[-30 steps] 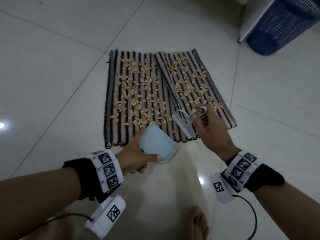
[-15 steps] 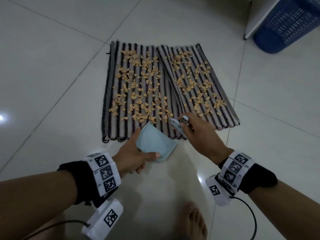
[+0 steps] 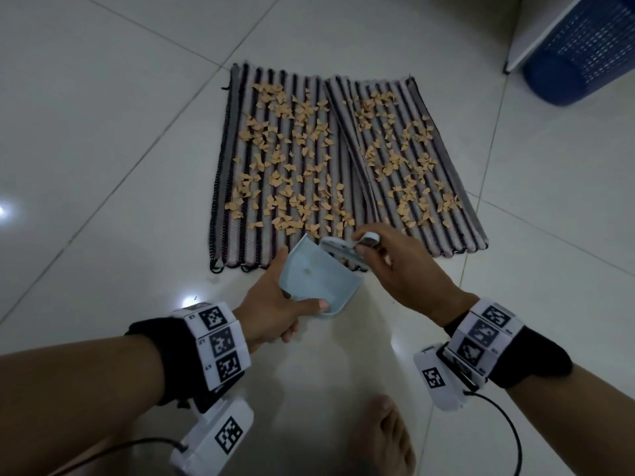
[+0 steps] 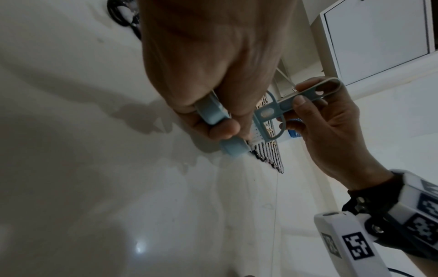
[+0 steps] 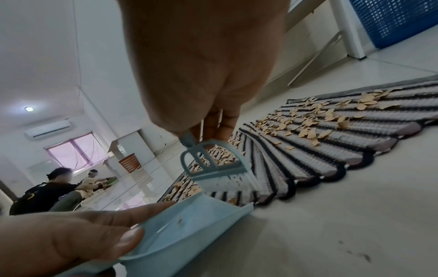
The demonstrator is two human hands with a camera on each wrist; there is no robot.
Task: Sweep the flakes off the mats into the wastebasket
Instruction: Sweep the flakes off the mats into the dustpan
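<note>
Two striped mats lie side by side on the tiled floor, the left mat (image 3: 233,159) and the right mat (image 3: 457,214), both strewn with tan flakes (image 3: 292,159). My left hand (image 3: 275,314) grips a light blue dustpan (image 3: 316,280), whose front lip meets the near edge of the mats. One small flake lies in the pan. My right hand (image 3: 395,266) pinches the handle of a small blue hand brush (image 3: 343,250), its bristles down at the mat edge just above the pan's lip (image 5: 222,180). The blue wastebasket (image 3: 584,49) stands at the far right.
A white cabinet panel (image 3: 536,25) stands beside the wastebasket. My bare foot (image 3: 381,438) is on the floor below the hands. In the right wrist view, people sit far off at the left (image 5: 47,189) near an orange basket (image 5: 130,162).
The brush came down from above the right mat to the mats' near edge at the dustpan. The pan swung round to face the mats.
</note>
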